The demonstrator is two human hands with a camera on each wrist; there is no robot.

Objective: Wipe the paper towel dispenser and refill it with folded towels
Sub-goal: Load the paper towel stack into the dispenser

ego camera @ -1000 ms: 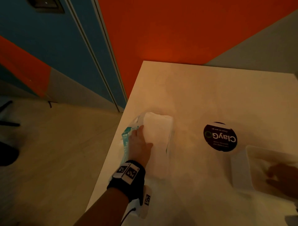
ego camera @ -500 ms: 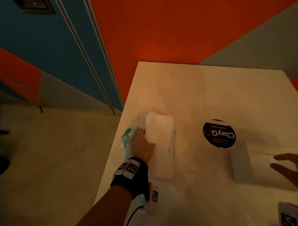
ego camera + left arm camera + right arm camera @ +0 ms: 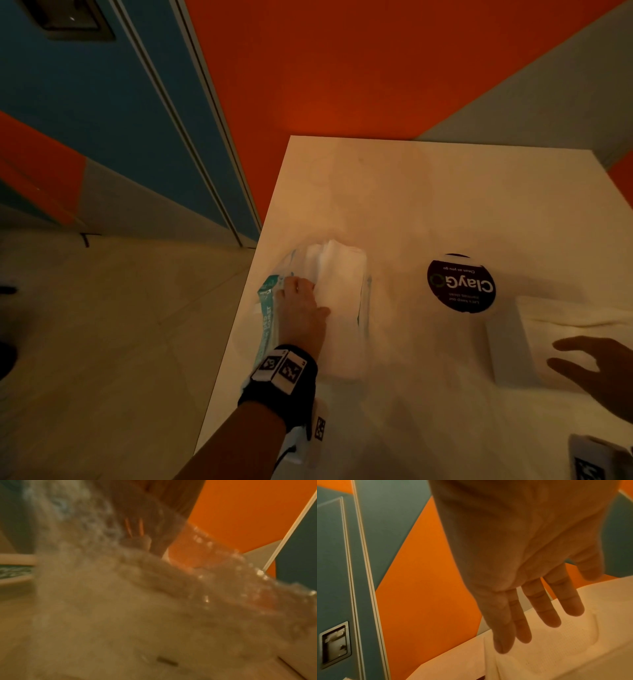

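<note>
A stack of folded white towels [image 3: 342, 291] lies in a torn clear and teal plastic wrap [image 3: 269, 308] near the table's left edge. My left hand [image 3: 301, 301] grips the stack's left side, fingers tucked between wrap and towels, thumb on top. In the left wrist view the picture is blurred: fingers [image 3: 137, 536] show behind crinkled wrap [image 3: 223, 582]. The white dispenser box [image 3: 510, 346] sits open at the right with towels [image 3: 565, 322] inside. My right hand [image 3: 589, 366] hovers just above them, fingers [image 3: 554, 615] straight and spread, holding nothing.
A round black label reading ClayGo [image 3: 460, 282] sits on the white table [image 3: 428, 192] between pack and dispenser. Orange, grey and teal wall panels [image 3: 342, 68] stand behind the table. To the left the table edge drops to a tiled floor [image 3: 120, 342].
My right hand has lifted off the towels in the dispenser and drawn back toward me. My left hand has worked its fingers deeper beside the stack, whose far end has risen a little.
</note>
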